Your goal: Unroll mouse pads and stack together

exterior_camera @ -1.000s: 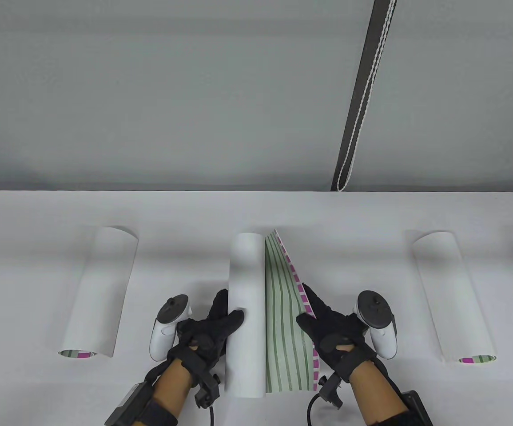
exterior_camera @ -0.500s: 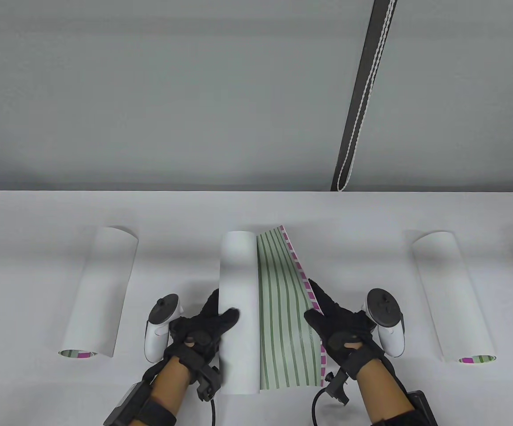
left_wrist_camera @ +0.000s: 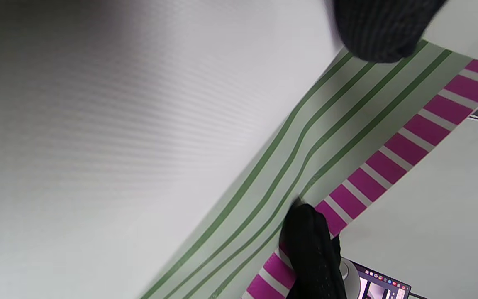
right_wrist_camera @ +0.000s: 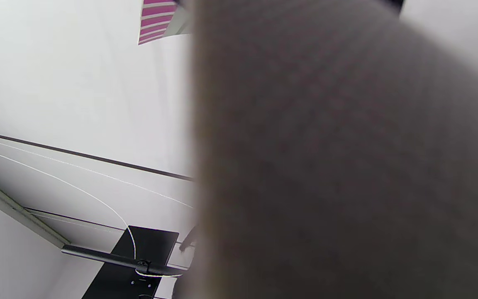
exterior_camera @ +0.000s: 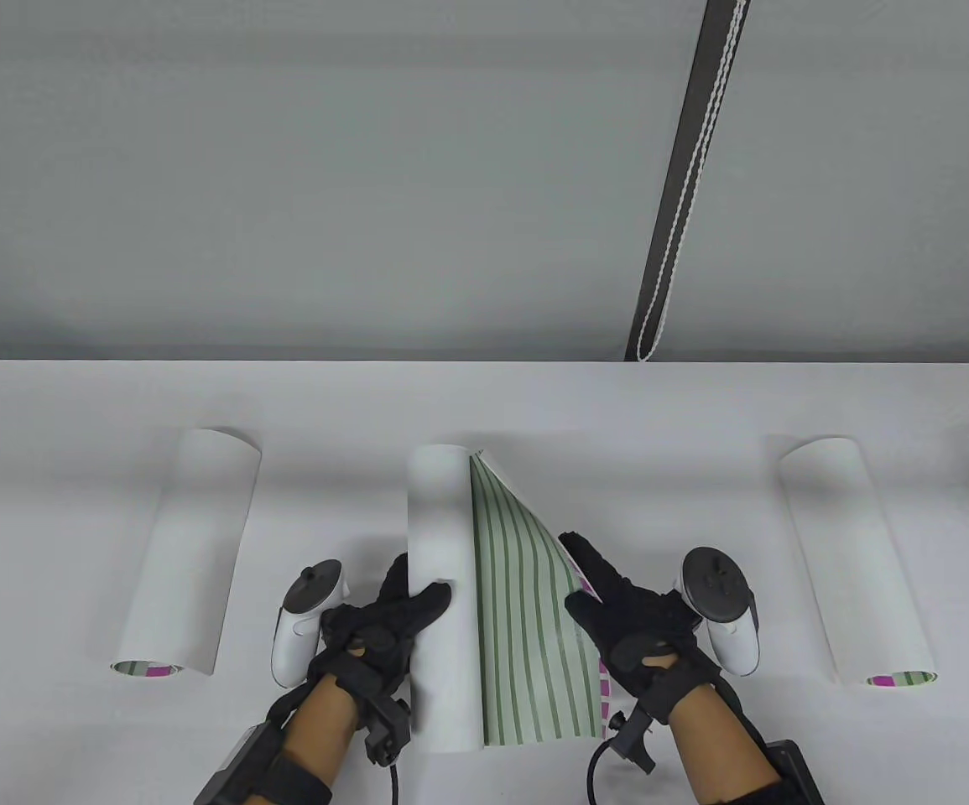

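The middle mouse pad (exterior_camera: 526, 620) is partly unrolled, with its green-striped face and magenta edge showing. Its still-rolled white part (exterior_camera: 442, 545) stands at the left of it. My left hand (exterior_camera: 419, 587) grips the near part of the roll, thumb on top. My right hand (exterior_camera: 576, 572) pinches the pad's free right edge and holds it raised off the table (exterior_camera: 484, 394). The left wrist view shows the roll (left_wrist_camera: 118, 145), the stripes (left_wrist_camera: 347, 124) and a right-hand finger (left_wrist_camera: 309, 253) on the magenta border. A blurred surface fills most of the right wrist view.
A rolled white pad (exterior_camera: 186, 553) lies at the left and another rolled pad (exterior_camera: 857, 558) at the right, both lengthwise. A dark strap with a white cord (exterior_camera: 685, 184) hangs behind the table's far edge.
The roll and my left hand have shifted left, baring more green stripes. My right hand first moved right, then came back left, and the free edge now stands higher, tilted over the pad.
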The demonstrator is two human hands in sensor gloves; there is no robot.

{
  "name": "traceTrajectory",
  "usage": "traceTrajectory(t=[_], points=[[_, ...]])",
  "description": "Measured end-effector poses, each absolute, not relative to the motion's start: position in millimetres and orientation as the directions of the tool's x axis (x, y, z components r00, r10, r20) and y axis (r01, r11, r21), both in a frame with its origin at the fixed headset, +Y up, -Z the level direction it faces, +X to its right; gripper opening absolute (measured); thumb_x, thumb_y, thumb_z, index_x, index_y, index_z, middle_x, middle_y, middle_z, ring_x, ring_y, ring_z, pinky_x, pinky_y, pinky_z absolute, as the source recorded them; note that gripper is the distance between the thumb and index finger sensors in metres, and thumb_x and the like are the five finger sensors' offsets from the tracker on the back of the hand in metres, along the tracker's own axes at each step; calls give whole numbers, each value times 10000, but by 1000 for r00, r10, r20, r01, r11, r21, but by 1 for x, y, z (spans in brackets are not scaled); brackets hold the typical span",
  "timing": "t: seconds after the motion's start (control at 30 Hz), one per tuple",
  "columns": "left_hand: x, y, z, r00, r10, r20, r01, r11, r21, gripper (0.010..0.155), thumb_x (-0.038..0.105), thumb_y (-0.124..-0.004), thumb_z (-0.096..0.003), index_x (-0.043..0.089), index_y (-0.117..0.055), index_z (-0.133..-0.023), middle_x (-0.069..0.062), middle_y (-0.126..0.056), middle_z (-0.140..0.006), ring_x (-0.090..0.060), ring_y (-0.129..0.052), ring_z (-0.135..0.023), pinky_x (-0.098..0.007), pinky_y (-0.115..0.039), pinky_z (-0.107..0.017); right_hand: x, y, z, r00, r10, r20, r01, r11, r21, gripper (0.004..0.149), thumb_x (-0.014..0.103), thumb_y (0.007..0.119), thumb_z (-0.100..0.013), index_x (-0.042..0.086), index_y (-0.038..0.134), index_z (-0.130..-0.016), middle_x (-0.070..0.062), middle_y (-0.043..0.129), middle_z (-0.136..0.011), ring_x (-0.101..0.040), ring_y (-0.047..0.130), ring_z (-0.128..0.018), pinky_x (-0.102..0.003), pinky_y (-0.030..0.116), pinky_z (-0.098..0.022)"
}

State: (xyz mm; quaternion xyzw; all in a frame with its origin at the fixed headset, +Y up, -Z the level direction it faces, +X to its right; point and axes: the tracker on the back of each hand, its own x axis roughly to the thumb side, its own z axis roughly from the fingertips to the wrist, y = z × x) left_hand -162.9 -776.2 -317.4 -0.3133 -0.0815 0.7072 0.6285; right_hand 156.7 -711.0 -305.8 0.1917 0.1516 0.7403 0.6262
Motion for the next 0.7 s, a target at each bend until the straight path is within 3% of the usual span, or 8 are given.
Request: traceTrajectory(t=[0.33, 0.53, 0.63, 0.7], points=[[-180, -779, -322, -72, 930, -360, -873, -233, -428, 887, 527, -707, -486, 202, -108, -1055, -139, -538, -1062, -321, -856, -854, -454, -805, -604, 177, -712, -309, -100, 993, 66, -897, -118, 425, 617, 127, 674, -555, 79, 378, -1094, -312, 718, -925, -421, 987, -632, -449, 894, -408], [-174, -781, -319, -19, 925, -379, -838, -221, -498, 1123, 751, -695, -423, 206, 101, -999, -178, -296, -1110, -410, -661, -956, -537, -684, -670, 162, -708, -306, -133, 987, 87, -882, -158, 444, 625, 134, 673, -555, 74, 361, -1093, -314, 703, -932, -429, 982, -637, -447, 895, -411], [-174, -782, -318, 70, 932, -356, -887, -105, -451, 1163, 719, -773, -400, 206, 78, -1004, -156, -332, -1096, -367, -709, -929, -500, -715, -660, 156, -706, -304, -130, 987, 96, -876, -160, 456, 626, 135, 673, -556, 73, 356, -1093, -315, 697, -935, -437, 977, -641, -449, 894, -412], [-174, -784, -320, 54, 928, -369, -896, -118, -428, 1135, 666, -804, -400, 206, 32, -1014, -146, -383, -1084, -349, -758, -896, -485, -741, -639, 156, -704, -304, -138, 985, 105, -875, -171, 454, 627, 136, 673, -556, 73, 356, -1093, -314, 700, -933, -435, 978, -639, -450, 894, -410]])
